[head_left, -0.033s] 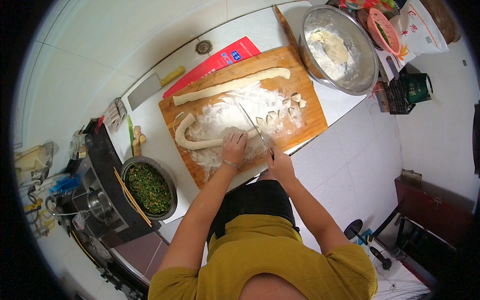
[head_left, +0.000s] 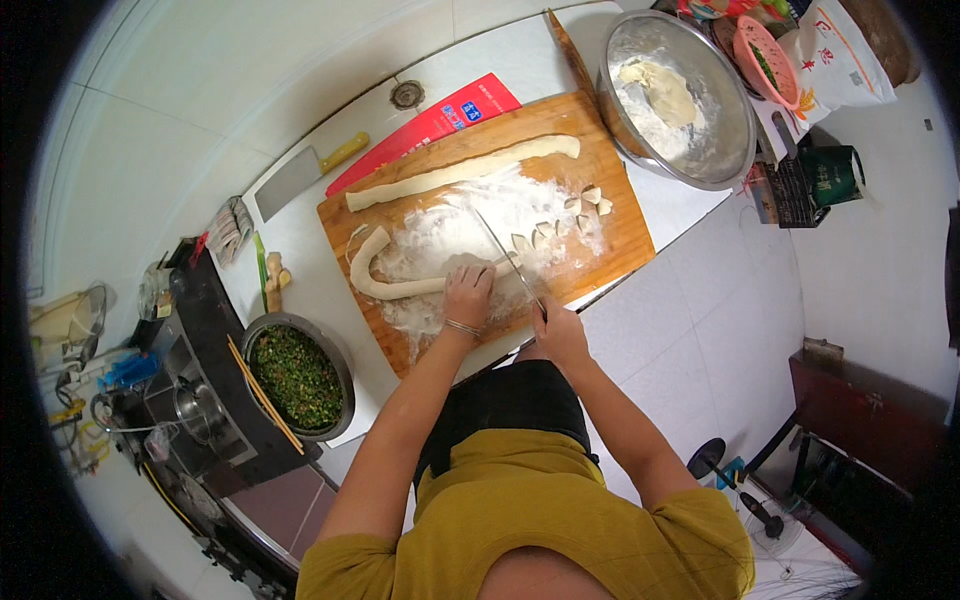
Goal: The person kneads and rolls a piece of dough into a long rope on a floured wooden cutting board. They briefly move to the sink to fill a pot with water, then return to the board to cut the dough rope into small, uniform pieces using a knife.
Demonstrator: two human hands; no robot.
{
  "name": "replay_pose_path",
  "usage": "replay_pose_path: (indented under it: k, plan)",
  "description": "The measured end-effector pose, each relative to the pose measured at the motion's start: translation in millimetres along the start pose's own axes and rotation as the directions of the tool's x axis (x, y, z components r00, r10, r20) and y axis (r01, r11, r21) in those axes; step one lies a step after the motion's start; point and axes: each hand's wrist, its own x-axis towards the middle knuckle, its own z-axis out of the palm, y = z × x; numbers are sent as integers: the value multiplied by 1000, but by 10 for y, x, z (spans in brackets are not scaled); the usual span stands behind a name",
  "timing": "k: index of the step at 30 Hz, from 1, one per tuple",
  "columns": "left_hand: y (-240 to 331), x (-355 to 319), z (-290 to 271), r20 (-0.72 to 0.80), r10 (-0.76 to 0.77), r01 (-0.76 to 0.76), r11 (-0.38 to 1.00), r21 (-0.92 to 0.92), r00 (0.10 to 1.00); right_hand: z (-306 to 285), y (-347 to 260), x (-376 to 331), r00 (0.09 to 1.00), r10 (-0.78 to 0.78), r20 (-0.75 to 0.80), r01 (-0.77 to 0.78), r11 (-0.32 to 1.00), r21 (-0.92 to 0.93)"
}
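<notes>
A floured wooden cutting board [head_left: 620, 240] lies on the white counter. My left hand [head_left: 468, 295] presses down on the end of a curved dough rope [head_left: 375, 282]. My right hand [head_left: 556, 332] grips the handle of a thin knife [head_left: 505, 255], whose blade rests across the flour right next to my left fingers. Several small cut dough pieces [head_left: 545, 235] lie to the right of the blade. A second, long and nearly straight dough rope [head_left: 460, 172] lies along the board's far side.
A metal bowl [head_left: 735, 130] with flour and a dough lump stands at the right. A cleaver [head_left: 300, 178] and a red packet [head_left: 430, 125] lie behind the board. A pot of chopped green filling [head_left: 298, 375] with chopsticks sits left, beside a black stove [head_left: 195, 385].
</notes>
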Motion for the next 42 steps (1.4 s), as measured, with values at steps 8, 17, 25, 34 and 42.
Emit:
replay_pose_path:
  k: [8, 17, 25, 34, 42]
  plan:
    - [-65, -29, -7, 48, 41, -39, 998, -42, 998, 208, 29, 43, 981, 170, 94, -150, 969, -197]
    - [-223, -16, -49, 26, -103, 105, 987, -123, 994, 262, 63, 277, 997, -3, -82, 8, 998, 56]
    - [-317, 63, -88, 111, -162, 179, 970, -164, 981, 286, -119, 38, 1000, -23, 11, 24, 999, -43]
    - [-469, -164, -124, 128, -105, 87, 987, 137, 986, 542, -49, 434, 1000, -5, -3, 5, 1000, -7]
    - [-303, -379, -59, 54, -25, 23, 999, 25, 998, 239, -201, 25, 994, -101, -41, 102, 994, 37]
